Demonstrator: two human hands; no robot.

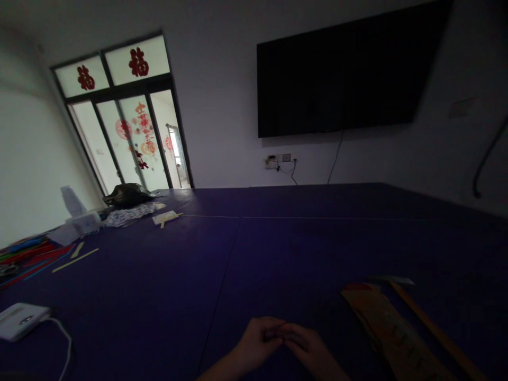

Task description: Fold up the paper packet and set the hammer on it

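My left hand (256, 341) and my right hand (307, 346) meet at the bottom middle of the view, just over the dark blue tabletop (278, 264). The fingers of both are curled, and their tips touch. Shade fills the gap between them, so anything held there is hidden. To the right of my right hand lies a long brown piece (392, 323) with dark marks and a red patch at its far end. Beside that rests a wooden-handled tool (432, 323) with a thin pale metal head; its exact kind is unclear.
A white box-shaped device (24, 320) with a white cable (68, 344) sits at the left. Farther back are red and blue strips (39, 262), yellowish strips (75, 260), papers (133, 213) and a dark bag (127, 194). A thin seam (225, 270) crosses the table.
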